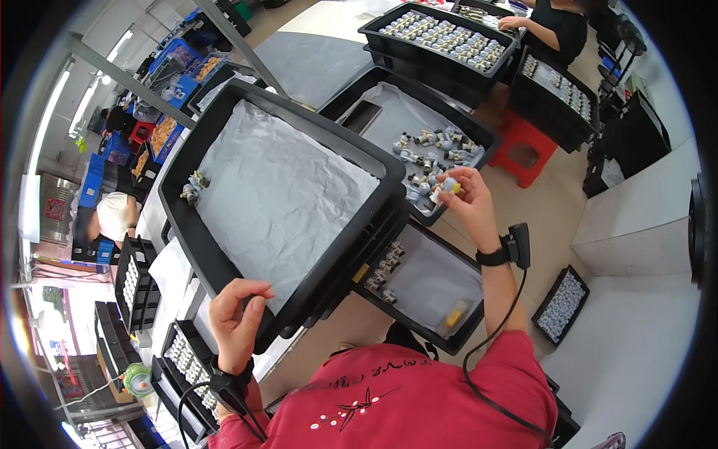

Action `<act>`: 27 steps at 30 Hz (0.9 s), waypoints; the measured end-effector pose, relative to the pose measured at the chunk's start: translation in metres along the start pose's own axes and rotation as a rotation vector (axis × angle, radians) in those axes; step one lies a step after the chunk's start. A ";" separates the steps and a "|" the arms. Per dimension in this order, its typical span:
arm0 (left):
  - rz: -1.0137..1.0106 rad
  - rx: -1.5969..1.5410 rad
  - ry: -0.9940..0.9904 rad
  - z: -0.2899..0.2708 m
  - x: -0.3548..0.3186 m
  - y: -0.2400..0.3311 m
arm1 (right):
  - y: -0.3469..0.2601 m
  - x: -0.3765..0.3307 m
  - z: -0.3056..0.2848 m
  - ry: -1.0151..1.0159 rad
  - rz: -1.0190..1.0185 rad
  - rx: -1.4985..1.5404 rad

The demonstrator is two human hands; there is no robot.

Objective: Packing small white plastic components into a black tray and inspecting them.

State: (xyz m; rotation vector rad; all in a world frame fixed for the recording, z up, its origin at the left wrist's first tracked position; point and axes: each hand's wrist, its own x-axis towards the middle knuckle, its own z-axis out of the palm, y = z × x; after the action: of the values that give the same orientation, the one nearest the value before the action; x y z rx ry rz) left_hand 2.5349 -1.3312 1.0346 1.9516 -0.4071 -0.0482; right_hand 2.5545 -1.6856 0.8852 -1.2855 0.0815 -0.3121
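Note:
My right hand [473,206] pinches a small figurine [450,185] with yellow and pale parts between thumb and fingers. It is over the near edge of a black tray in which grey-blue and cream figurines [426,161] lie loosely piled. My left hand [238,318] is at the near corner of a large stacked black tray [179,224], fingers loosely curled, thumb and forefinger apart, with nothing visible in them. Crumpled white lining paper [280,191] covers that tray's bottom. A few figurines [196,187] stand together at its left wall.
Beneath the stack, a lower black tray [449,346] holds a row of figurines and a yellow piece in clear wrap. Trays with figurines in rows [449,41] stand at the back, near another person [557,34]. A red stool [527,146] supports one; a tray of pale pieces [561,305] lies right.

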 end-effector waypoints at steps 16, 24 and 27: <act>-0.261 -0.886 -0.741 -0.065 -0.161 -0.039 | -0.078 -0.251 0.255 -0.441 0.127 -0.212; -0.314 -1.029 -0.557 -0.123 -0.220 -0.093 | -0.063 -0.281 0.337 -0.608 0.160 -0.089; -0.333 -1.100 -0.514 -0.131 -0.235 -0.101 | -0.051 -0.282 0.344 -0.666 0.247 -0.002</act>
State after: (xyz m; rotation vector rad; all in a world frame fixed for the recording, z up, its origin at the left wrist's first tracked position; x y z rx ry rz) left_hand 2.3690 -1.1078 0.9617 0.8674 -0.2781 -0.8240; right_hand 2.3554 -1.3010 0.9998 -1.3086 -0.3242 0.3341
